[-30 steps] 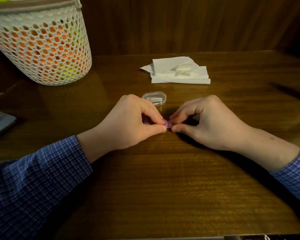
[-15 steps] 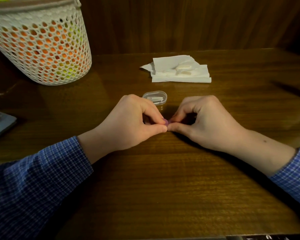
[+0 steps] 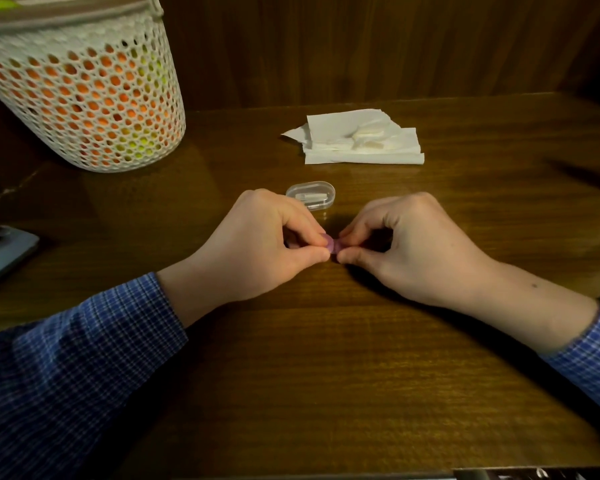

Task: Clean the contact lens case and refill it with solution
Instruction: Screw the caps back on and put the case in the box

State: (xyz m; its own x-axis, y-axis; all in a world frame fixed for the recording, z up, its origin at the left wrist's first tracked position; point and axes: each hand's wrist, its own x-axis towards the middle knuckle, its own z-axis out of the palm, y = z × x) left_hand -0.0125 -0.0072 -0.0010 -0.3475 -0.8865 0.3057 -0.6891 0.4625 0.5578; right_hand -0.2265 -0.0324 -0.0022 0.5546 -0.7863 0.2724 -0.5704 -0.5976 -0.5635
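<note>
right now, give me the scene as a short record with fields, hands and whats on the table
left hand: left hand pinches the purple lens case
right hand: right hand pinches the same case from the other side
case state: mostly hidden by fingers; open or closed cannot be told
behind hands: clear plastic box, closed, on the wooden table
further back: white paper tissues
far left: white mesh basket
left edge: phone

Glossy wooden table (image 3: 326, 375), clear plastic box (image 3: 311, 195), white paper tissues (image 3: 361, 143), checked cloth sleeves (image 3: 66, 358).
</note>
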